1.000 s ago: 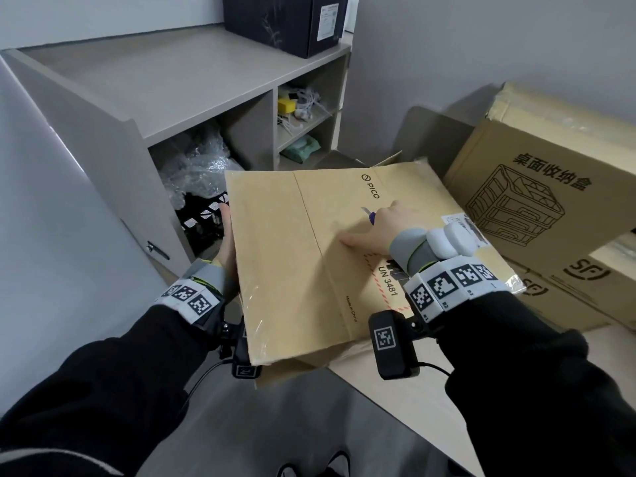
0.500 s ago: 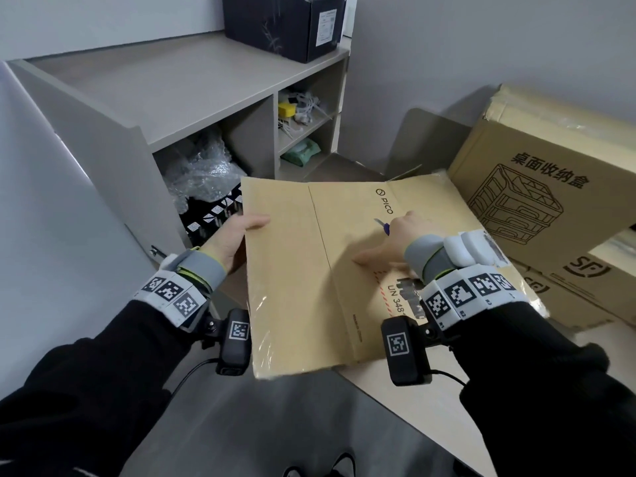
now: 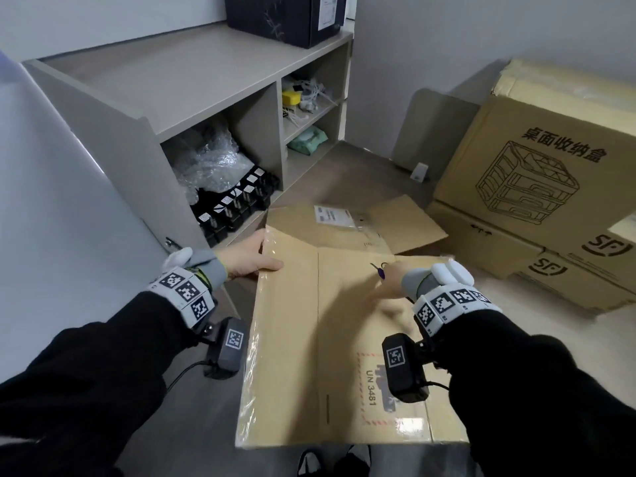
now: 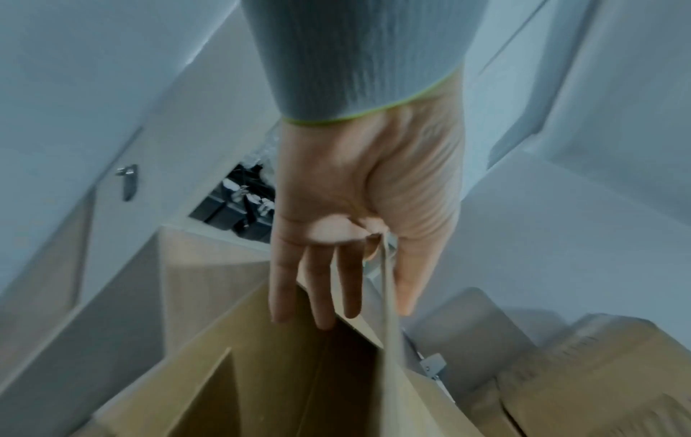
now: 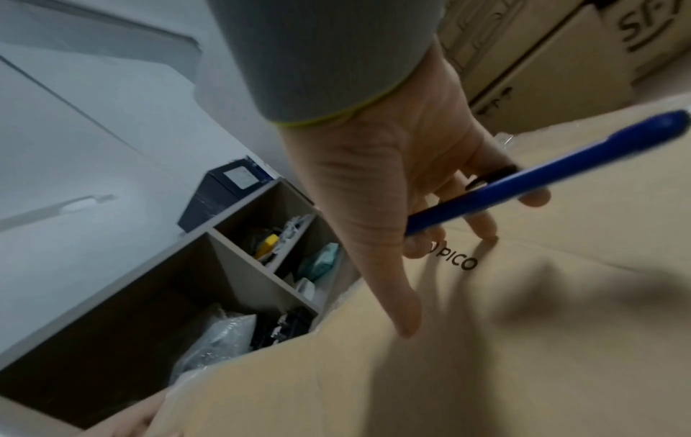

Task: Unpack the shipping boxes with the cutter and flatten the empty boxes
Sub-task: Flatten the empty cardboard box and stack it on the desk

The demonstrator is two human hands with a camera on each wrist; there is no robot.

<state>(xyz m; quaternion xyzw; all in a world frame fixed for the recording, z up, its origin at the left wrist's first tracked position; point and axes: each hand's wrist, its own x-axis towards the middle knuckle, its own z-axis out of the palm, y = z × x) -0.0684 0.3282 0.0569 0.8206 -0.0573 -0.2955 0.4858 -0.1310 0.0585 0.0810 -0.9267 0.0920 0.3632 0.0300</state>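
- The left hand (image 3: 249, 258) pinches the far left corner of the flat box (image 3: 330, 346). The thumb lies on the top face, and in the left wrist view the fingers (image 4: 318, 283) reach under the edge of the cardboard.
- The right hand (image 3: 389, 285) lies on the top face of the flat box, near its far edge. The thumb and the fingers are spread out, and at least one fingertip touches the cardboard beside the printed word.
- The same hand holds the blue cutter (image 5: 542, 180) loosely between the fingers. The cutter lies across the hand, above the cardboard. I cannot tell if its blade is out.
- The flat box is in front of the person, between the two arms. It looks already collapsed. In the left wrist view a dark gap still opens under the held edge, so I think it is not pressed fully flat.
- I judge that this box is already cut open and emptied, and that the flattening is almost finished.
- Just beyond the flat box, another piece of cardboard (image 3: 395, 222) with a white label lies flat on the floor. It seems a box that is already done.
- To the right of the flat box stands a stack of boxes (image 3: 537, 166), and they look still closed. These probably remain to open, unpack and flatten, so a large part of the task is left.
- To the left of the flat box, beyond it, is a grey shelf (image 3: 179, 84) with small things inside.
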